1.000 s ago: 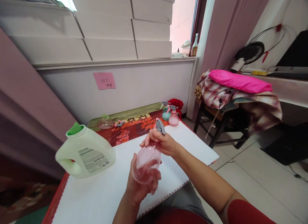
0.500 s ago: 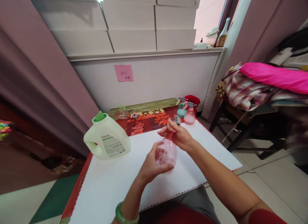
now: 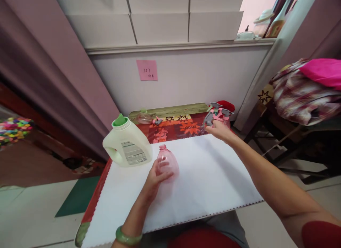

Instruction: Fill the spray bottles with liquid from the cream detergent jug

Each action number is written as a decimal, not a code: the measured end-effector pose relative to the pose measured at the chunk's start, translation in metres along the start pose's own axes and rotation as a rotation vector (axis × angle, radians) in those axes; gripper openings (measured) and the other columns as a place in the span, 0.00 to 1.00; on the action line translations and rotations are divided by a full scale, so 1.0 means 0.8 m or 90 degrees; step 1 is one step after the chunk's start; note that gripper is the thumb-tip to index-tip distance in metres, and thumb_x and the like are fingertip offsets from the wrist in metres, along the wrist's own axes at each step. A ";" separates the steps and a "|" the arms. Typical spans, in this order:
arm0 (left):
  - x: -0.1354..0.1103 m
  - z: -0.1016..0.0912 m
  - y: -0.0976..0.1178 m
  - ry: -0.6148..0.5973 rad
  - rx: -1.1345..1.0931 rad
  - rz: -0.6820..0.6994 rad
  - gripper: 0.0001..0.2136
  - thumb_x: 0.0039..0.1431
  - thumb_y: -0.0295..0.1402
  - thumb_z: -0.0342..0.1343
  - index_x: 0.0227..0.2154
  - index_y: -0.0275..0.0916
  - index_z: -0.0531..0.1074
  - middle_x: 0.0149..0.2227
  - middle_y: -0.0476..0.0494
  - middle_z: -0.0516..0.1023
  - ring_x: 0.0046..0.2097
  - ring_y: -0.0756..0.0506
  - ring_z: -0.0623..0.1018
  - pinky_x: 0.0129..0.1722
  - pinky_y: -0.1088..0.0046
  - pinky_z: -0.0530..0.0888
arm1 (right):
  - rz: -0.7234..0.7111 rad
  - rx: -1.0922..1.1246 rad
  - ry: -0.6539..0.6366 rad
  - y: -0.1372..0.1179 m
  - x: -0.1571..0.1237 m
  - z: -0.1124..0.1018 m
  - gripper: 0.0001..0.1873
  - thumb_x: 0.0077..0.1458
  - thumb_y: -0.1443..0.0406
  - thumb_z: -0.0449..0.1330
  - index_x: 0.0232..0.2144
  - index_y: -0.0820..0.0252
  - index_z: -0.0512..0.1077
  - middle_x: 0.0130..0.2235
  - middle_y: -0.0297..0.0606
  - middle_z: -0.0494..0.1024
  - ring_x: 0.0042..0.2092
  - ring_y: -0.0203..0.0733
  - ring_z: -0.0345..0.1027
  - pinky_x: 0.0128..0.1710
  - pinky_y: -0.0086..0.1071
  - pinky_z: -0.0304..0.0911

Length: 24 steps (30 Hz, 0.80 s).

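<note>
My left hand (image 3: 156,177) is wrapped round a clear pink bottle (image 3: 166,162) that stands on the white table cover (image 3: 202,184), its neck open with no top on it. My right hand (image 3: 220,129) reaches to the far right of the table and grips a grey spray head (image 3: 208,120) with a pink trigger, close to two spray bottles (image 3: 222,114) standing there. A pale green detergent jug (image 3: 127,143) with a green cap stands just left of the pink bottle.
A clear bottle (image 3: 144,117) and a loose spray head (image 3: 157,120) lie on the red patterned cloth (image 3: 186,129) at the table's far edge. A chair piled with plaid and pink fabric (image 3: 306,91) stands at the right. A pink note (image 3: 147,70) is on the wall.
The spray head has come off the pink bottle. My right hand carried it away to the far right of the table; my left hand set the bottle down upright on the cover.
</note>
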<state>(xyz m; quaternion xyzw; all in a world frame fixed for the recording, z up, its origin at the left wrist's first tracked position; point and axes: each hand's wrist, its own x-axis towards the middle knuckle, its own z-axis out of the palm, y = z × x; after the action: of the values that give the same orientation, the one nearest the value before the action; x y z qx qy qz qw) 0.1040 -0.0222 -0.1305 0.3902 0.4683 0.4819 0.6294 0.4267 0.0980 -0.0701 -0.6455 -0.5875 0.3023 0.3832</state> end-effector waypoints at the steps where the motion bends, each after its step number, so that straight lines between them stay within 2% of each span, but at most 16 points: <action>1: 0.008 0.001 0.000 0.019 0.030 0.038 0.35 0.36 0.37 0.75 0.51 0.43 0.70 0.52 0.34 0.75 0.50 0.35 0.78 0.47 0.55 0.75 | 0.004 -0.068 -0.014 0.007 0.006 0.004 0.14 0.43 0.60 0.65 0.17 0.55 0.62 0.17 0.29 0.63 0.23 0.37 0.59 0.26 0.31 0.52; 5: 0.048 0.017 -0.009 0.079 0.090 0.135 0.38 0.32 0.37 0.76 0.50 0.43 0.67 0.54 0.35 0.73 0.55 0.35 0.74 0.53 0.54 0.72 | 0.032 -0.247 -0.089 0.047 0.015 0.029 0.09 0.37 0.67 0.66 0.16 0.56 0.67 0.20 0.34 0.71 0.27 0.43 0.67 0.29 0.32 0.55; 8: 0.081 0.032 -0.015 0.124 0.149 0.172 0.38 0.33 0.36 0.76 0.51 0.42 0.67 0.52 0.36 0.74 0.54 0.36 0.74 0.55 0.54 0.69 | 0.033 -0.327 -0.086 0.081 0.011 0.039 0.04 0.40 0.66 0.64 0.21 0.57 0.71 0.26 0.38 0.76 0.31 0.45 0.70 0.30 0.32 0.55; 14: 0.140 0.059 -0.021 0.129 0.237 0.239 0.37 0.36 0.33 0.74 0.53 0.45 0.66 0.53 0.41 0.75 0.53 0.38 0.75 0.55 0.56 0.69 | 0.004 -0.391 -0.065 0.120 0.004 0.025 0.09 0.46 0.58 0.64 0.30 0.54 0.78 0.30 0.34 0.79 0.33 0.43 0.72 0.31 0.30 0.56; 17: 0.164 0.065 -0.035 0.123 0.281 0.262 0.37 0.38 0.32 0.72 0.54 0.45 0.65 0.55 0.39 0.74 0.56 0.36 0.74 0.58 0.54 0.68 | -0.004 -0.416 -0.030 0.127 -0.002 0.016 0.10 0.48 0.58 0.64 0.33 0.54 0.79 0.33 0.36 0.81 0.35 0.45 0.73 0.32 0.31 0.59; 20: 0.177 0.061 -0.052 0.117 0.324 0.275 0.42 0.36 0.34 0.73 0.58 0.42 0.62 0.59 0.33 0.70 0.61 0.32 0.70 0.61 0.48 0.64 | -0.020 -0.435 0.031 0.128 -0.017 0.014 0.15 0.51 0.59 0.63 0.42 0.56 0.78 0.46 0.45 0.81 0.44 0.53 0.74 0.40 0.38 0.64; 22: 0.178 0.054 -0.061 0.104 0.347 0.284 0.50 0.33 0.36 0.75 0.62 0.42 0.58 0.63 0.29 0.66 0.65 0.29 0.66 0.63 0.47 0.61 | -0.082 -0.404 0.103 0.125 -0.029 0.019 0.18 0.55 0.59 0.61 0.47 0.57 0.76 0.54 0.48 0.77 0.52 0.56 0.71 0.48 0.44 0.65; 24: 0.176 0.049 -0.067 0.088 0.367 0.294 0.57 0.30 0.38 0.76 0.65 0.42 0.52 0.66 0.28 0.61 0.67 0.29 0.62 0.65 0.47 0.58 | -0.178 -0.313 0.159 0.116 -0.041 0.031 0.19 0.58 0.58 0.60 0.50 0.57 0.74 0.55 0.48 0.77 0.54 0.55 0.71 0.53 0.46 0.65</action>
<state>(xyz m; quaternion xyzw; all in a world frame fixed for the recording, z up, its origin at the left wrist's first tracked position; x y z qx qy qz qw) 0.1682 0.1004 -0.2009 0.6132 0.5256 0.4850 0.3354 0.4504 0.0673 -0.1642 -0.6641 -0.6746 0.0139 0.3221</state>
